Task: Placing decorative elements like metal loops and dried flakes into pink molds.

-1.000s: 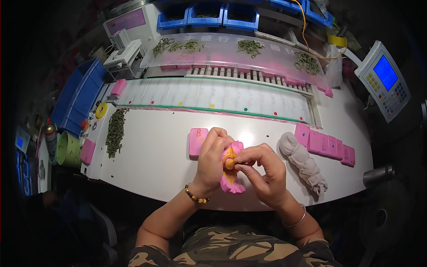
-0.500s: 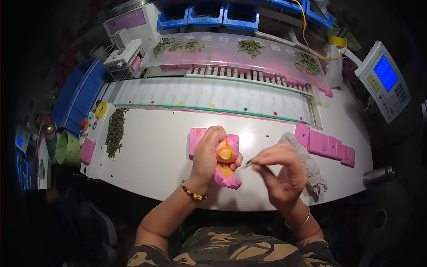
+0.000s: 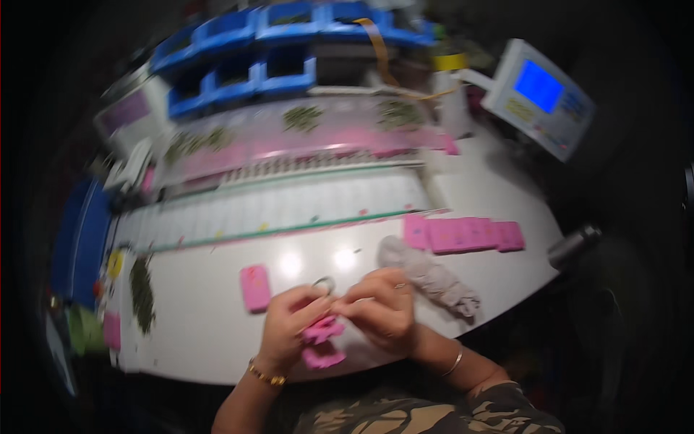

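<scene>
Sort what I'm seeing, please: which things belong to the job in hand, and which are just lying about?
Seemingly in use:
- ragged-edged pink piece, in the left hand
- small dark ring, by the fingertips; the right hand is close by

Apparently lying about, held by neither hand:
- single pink block
- rolled pale cloth
- dark green heap

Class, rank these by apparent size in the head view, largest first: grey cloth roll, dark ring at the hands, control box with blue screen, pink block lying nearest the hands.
1. Control box with blue screen
2. Grey cloth roll
3. Pink block
4. Dark ring, blurred
</scene>
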The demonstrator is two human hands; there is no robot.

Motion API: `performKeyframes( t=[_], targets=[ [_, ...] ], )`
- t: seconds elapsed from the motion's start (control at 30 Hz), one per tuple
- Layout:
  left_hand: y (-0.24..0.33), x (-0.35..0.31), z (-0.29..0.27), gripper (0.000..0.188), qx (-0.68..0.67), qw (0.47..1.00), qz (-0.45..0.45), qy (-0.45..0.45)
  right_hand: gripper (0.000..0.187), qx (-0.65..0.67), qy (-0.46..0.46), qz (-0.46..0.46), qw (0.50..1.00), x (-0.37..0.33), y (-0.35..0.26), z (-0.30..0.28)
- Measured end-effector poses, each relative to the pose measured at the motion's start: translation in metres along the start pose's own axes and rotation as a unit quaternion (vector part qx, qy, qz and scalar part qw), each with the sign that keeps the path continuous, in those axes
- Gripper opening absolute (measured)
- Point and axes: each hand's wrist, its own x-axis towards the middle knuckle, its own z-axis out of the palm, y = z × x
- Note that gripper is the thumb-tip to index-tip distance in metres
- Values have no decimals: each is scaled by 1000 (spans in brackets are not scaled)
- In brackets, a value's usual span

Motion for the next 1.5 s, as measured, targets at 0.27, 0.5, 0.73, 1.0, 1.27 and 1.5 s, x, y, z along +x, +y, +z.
performKeyframes(
  t=[0.27, 0.5, 0.73, 1.0, 1.27, 1.5],
  targets=[
    [-13, -4, 12, 8, 39, 989, 138, 43, 11, 276, -63, 174, 943, -7, 12, -5],
    [-15, -4, 14, 12, 267, 884, 378, 72, 5, 644, -108, 487, 579, -25, 22, 10],
    [-13, -10, 9, 13, 230, 918, 322, 28, 5, 704, -162, 526, 449, -34, 30, 13],
    [3, 5, -8, 23, -205, 978, -42, -21, 7, 500, -163, 496, 691, -3, 15, -10],
    [-3, 3, -11, 20, -204, 975, -76, -35, 19, 290, -132, 347, 882, 8, 11, -2],
    [-7, -2, -7, 14, -69, 996, 40, -36, 21, 469, -103, 433, 763, 1, 9, 11]
  ],
)
